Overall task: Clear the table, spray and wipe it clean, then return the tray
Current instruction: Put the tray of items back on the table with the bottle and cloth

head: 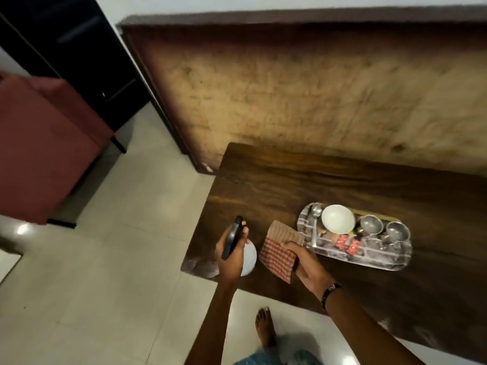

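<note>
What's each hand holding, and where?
Left hand grips the spray bottle at its black trigger head. Right hand pinches the cloth by its right edge.

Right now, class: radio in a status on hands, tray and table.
Left hand grips spray bottle. Right hand holds checked cloth. Loaded tray sits on table, not cleared.
</note>
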The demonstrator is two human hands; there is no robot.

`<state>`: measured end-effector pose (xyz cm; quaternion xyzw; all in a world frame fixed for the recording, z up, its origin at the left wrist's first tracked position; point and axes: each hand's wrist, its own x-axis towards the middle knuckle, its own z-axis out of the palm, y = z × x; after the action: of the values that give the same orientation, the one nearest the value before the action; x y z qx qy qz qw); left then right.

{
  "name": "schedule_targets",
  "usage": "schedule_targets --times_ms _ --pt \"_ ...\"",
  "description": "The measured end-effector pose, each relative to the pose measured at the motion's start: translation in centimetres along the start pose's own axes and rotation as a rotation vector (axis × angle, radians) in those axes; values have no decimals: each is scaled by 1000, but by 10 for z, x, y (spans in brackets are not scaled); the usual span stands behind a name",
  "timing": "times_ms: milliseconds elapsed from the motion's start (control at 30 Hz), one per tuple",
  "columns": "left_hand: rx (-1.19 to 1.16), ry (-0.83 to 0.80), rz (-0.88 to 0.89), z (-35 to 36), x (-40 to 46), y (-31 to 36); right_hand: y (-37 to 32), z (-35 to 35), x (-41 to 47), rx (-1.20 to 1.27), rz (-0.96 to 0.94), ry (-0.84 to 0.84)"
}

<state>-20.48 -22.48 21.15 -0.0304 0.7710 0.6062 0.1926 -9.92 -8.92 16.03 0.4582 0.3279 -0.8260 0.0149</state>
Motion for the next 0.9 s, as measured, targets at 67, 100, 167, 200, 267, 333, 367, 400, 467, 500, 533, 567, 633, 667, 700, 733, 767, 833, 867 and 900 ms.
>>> schedule_targets --times_ms 67,100,167,200,267,333,367,400,467,500,533,567,633,667,700,733,767,833,867,900 --pt "-18 -25 11 25 -27 12 -15 -23 -28 66 -62 -5" --pt "-27 -44 17 42 -43 19 -25 -38 -46 111 -96 -15" --pt "-31 -89 25 75 -78 32 -42 -73 -82 181 -168 -23" --pt "-46 -112 29 93 -96 38 -50 -92 -98 197 -205 -26" --pt "-80 -171 60 127 -128 49 -64 -129 -124 238 -260 -13" --pt "-122 -231 74 167 -161 60 -79 -170 -149 307 -303 3" --pt "-140 -242 64 188 -175 65 -86 -189 -161 339 -324 12" --pt "-154 -244 48 205 -186 68 -93 -204 -170 368 -339 24" --pt "-154 -297 41 246 -213 75 -106 -241 -192 431 -394 52" --pt "-150 -331 56 267 -226 78 -113 -260 -202 462 -421 71" --pt "-150 -362 75 287 -239 82 -119 -278 -211 487 -445 89" --pt "-152 -388 96 304 -249 86 -125 -294 -218 506 -464 109" --pt "-150 -450 123 341 -273 93 -136 -330 -232 528 -521 159" --pt "-148 -483 132 360 -283 96 -142 -348 -239 536 -549 186" --pt "-147 -513 137 377 -293 99 -148 -364 -246 537 -578 205" --pt "-144 -536 144 392 -300 101 -152 -378 -251 543 -599 221" --pt "-141 -570 152 410 -309 102 -157 -395 -256 557 -620 241" --pt "-131 -631 166 442 -326 103 -165 -426 -262 586 -642 290" --pt "-124 -655 168 458 -333 102 -170 -442 -265 596 -649 313" --pt "-112 -673 170 472 -339 102 -176 -455 -267 602 -653 338"
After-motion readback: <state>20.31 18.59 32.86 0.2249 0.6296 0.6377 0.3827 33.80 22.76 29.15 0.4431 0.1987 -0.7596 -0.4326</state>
